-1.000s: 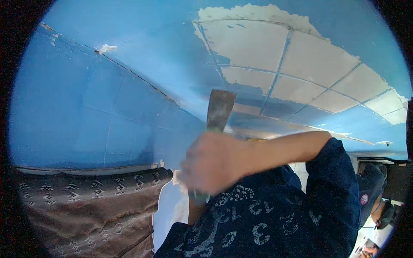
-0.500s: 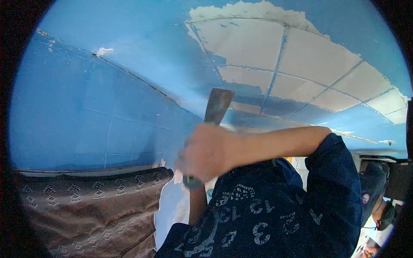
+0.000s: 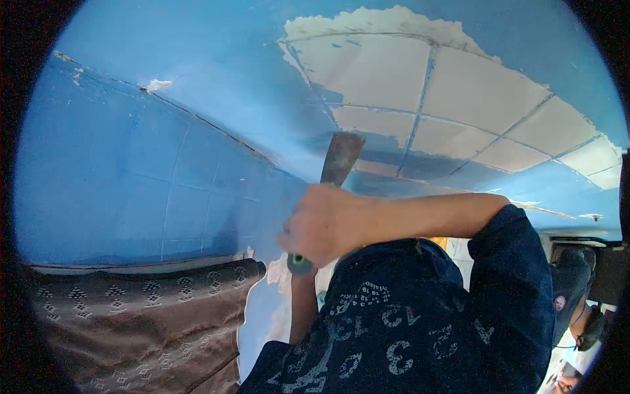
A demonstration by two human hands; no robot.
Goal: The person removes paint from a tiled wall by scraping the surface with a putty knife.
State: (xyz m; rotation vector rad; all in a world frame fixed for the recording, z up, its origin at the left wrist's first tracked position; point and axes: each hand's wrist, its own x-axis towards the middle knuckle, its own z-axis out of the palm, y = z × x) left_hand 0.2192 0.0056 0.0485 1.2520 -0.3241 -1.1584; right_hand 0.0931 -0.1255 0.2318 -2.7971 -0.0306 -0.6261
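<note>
Scraper [image 3: 339,164] is in the right hand [image 3: 321,226], fist clamped round the handle. Handle's butt [image 3: 300,264], dark with a bit of green, pokes out below the fist; blade points up, tilted slightly right. Hand is a little blurred, so exact finger placement isn't readable. Left hand is hidden; only the left forearm [image 3: 303,305] shows, running up behind the butt. Can't tell if it's gripping anything.

Scraper location: in view it sits below the lower-left edge of the bare tile patch [image 3: 377,62] on the blue wall [image 3: 216,39]. Can't confirm from this angle that the blade touches the paint. Patch has a ragged upper edge, blue in its grout lines [image 3: 416,125], and blue along its lower edge. Corner seam [image 3: 210,121] slants down from upper left toward the blade; brown curtain [image 3: 138,322] is at lower left, under the left-hand blue panel [image 3: 131,190].

Scraping notes, my judgement: start at a ragged patch edge, get under the paint lip, not mid-coat. Low blade angle, full width flat, short strokes. Ease off at grout lines; a blade corner could catch there. Same at the seam. Watch for falling flakes overhead.
</note>
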